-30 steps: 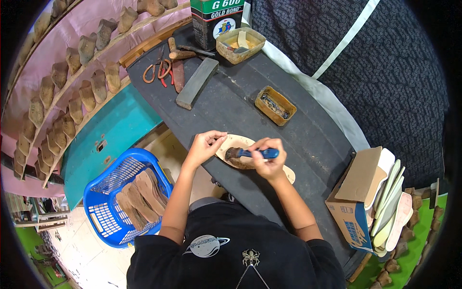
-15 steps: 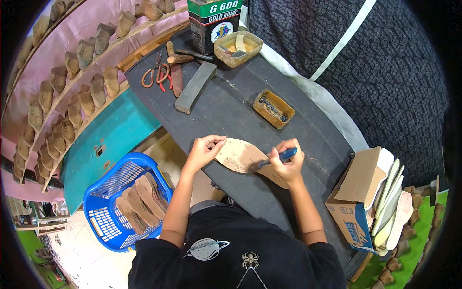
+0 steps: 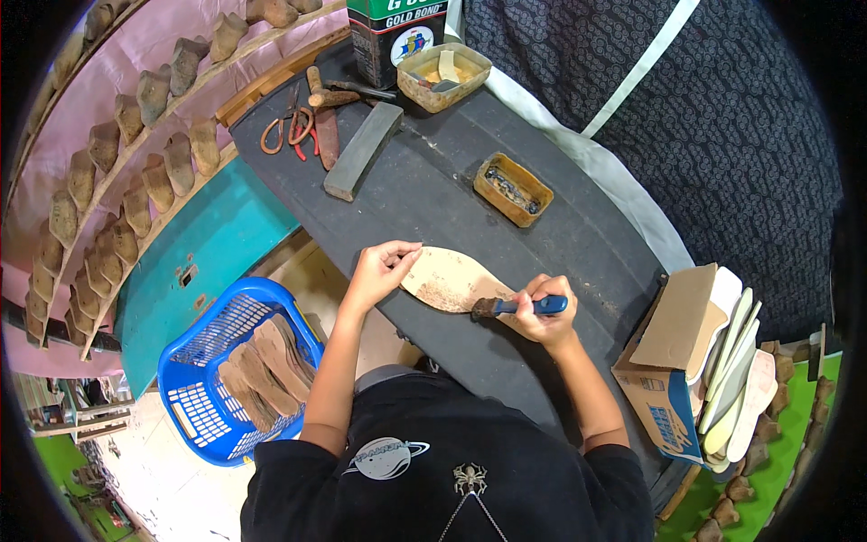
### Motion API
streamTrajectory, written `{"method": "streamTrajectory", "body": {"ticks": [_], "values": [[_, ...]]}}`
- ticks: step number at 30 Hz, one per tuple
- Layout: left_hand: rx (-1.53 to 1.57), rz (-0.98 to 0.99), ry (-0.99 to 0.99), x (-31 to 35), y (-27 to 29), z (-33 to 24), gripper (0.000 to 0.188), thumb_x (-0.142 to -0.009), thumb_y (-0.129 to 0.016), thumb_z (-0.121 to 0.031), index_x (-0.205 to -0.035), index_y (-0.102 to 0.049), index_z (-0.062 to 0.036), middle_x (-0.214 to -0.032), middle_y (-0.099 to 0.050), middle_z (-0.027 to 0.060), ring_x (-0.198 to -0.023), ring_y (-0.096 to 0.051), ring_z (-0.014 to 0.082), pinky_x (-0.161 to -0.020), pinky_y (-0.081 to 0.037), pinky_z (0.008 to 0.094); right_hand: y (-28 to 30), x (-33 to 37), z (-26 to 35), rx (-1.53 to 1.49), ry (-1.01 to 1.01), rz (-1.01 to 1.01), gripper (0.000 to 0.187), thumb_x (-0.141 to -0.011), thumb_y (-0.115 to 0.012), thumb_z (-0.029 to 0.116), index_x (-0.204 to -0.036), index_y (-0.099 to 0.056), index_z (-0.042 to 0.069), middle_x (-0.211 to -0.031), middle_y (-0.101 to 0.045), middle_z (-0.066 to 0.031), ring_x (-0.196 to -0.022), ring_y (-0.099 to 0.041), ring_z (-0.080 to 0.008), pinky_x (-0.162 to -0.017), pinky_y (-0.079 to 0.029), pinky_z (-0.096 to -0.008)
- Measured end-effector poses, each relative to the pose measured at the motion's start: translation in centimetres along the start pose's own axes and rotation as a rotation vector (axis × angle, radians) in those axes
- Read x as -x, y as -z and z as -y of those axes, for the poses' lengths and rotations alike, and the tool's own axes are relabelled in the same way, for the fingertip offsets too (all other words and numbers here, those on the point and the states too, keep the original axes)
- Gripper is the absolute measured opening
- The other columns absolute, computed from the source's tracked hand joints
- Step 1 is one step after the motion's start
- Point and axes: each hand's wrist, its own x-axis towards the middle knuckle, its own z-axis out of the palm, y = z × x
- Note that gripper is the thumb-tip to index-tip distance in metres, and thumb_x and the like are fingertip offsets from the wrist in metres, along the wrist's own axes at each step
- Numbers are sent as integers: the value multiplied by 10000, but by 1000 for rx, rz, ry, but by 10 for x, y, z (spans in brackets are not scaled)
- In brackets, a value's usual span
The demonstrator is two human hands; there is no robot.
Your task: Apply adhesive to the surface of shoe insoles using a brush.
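A tan insole-shaped piece lies on the dark table, with dark specks over its left part. My left hand pinches its rounded left end between thumb and fingers. Closed around the blue handle of a brush is my right hand. The brush's dark head rests against the middle of the insole, near its lower edge. The insole's right end is mostly hidden under my right hand.
Beyond the insole is a small tan tray of dark bits. A grey block, scissors, hammer, tin and tub stand farther back. A cardboard box is right; a blue basket sits left.
The brush handle has swung lower and now points more to the right, and its head is no longer blurred. My left hand keeps its pinch on the insole.
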Motion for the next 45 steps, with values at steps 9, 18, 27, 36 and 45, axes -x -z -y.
{"method": "streamTrajectory", "body": {"ticks": [9, 18, 27, 36, 45], "values": [[-17, 13, 8, -1, -3, -3, 178, -803, -545, -48, -942, -576, 60, -879, -604, 82, -780, -560, 93, -671, -448, 191, -43, -36, -1, -120, -220, -122, 190, -684, -627, 49, -722, -441, 49, -604, -522, -26, -524, -514, -79, -479, -411, -213], [18, -23, -25, 0, -1, 1, 173, -803, -550, -50, -938, -580, 54, -843, -607, 64, -757, -550, 77, -649, -440, 181, -24, -3, -12, -165, -19, -56, 222, -684, -595, -39, -735, -391, 32, -592, -523, -88, -520, -540, -135, -453, -423, -238], [-5, -13, -5, 0, 1, 2, 173, -806, -549, -59, -933, -582, 54, -838, -606, 64, -741, -552, 77, -638, -442, 180, -5, -29, 8, 224, -124, 19, 184, -644, -618, 31, -685, -440, 60, -526, -445, -12, -427, -445, -88, -412, -360, -219], [8, -1, -35, -1, 0, 4, 182, -803, -557, -67, -942, -581, 48, -871, -605, 66, -774, -556, 86, -670, -446, 192, -71, -54, -8, -22, -120, -31, 195, -671, -619, 54, -698, -427, 50, -517, -436, -17, -429, -421, -77, -402, -341, -226], [-29, -12, -5, -1, 1, -2, 180, -803, -553, -64, -934, -582, 57, -871, -609, 81, -760, -554, 78, -656, -447, 187, -7, -26, -9, 27, -63, 128, 196, -667, -562, -21, -680, -378, 45, -538, -472, -46, -467, -483, -92, -423, -377, -215]]}}
